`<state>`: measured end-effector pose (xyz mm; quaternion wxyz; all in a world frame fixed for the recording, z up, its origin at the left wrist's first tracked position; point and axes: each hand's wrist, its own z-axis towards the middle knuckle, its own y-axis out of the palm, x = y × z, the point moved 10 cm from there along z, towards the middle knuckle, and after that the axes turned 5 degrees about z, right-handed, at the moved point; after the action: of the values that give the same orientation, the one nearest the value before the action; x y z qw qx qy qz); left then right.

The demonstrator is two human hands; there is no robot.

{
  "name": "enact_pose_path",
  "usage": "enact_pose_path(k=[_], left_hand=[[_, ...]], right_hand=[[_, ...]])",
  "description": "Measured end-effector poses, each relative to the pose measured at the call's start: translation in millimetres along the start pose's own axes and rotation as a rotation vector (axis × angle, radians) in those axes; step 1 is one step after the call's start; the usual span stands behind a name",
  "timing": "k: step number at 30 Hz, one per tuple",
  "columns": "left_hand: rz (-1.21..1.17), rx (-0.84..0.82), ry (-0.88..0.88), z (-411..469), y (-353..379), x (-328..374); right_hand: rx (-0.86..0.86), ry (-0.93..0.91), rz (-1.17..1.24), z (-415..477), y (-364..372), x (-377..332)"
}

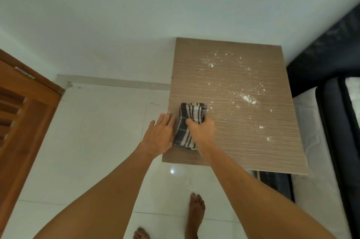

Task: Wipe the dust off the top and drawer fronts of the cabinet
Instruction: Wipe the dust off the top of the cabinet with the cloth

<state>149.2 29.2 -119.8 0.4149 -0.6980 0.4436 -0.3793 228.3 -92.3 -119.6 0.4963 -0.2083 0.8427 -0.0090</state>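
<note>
cloth: soft, limp, light; probably best bunched mid-fold.
right grip: curled round cloth, centre frame.
left grip: spread flat at cabinet edge.

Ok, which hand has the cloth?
The right hand grips the striped cloth; the left hand is flat beside it, fingers straight, holding nothing.

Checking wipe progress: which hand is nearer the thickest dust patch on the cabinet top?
Right. The right hand, gripping the striped cloth, lies left of the dust patch; the left hand lies farther left at the edge of the cabinet top.
</note>
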Motion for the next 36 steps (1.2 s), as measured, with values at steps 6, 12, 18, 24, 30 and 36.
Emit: enact_pose_path(k=[6, 12, 18, 24, 30, 36], left_hand=[[-0.008, 0.048, -0.011, 59, -31, 7], [-0.026, 0.052, -0.054, 116, -54, -10], [-0.118, 0.025, -0.097, 149, -54, -19], [-0.137, 0.009, -0.121, 162, -54, -22], [-0.137, 0.009, -0.113, 162, -54, -22], [-0.125, 0.012, -0.11, 162, -51, -22]], right_hand=[[0.0, -0.222, -0.086, 72, -14, -83], [-0.069, -0.534, -0.62, 152, 2, -173], [-0.012, -0.83, -1.103, 201, 41, -223], [-0.04, -0.876, -1.303, 230, 69, -213], [-0.116, -1.01, -1.288, 242, 78, -204], [-0.329, -0.921, -1.422, 272, 82, -176]])
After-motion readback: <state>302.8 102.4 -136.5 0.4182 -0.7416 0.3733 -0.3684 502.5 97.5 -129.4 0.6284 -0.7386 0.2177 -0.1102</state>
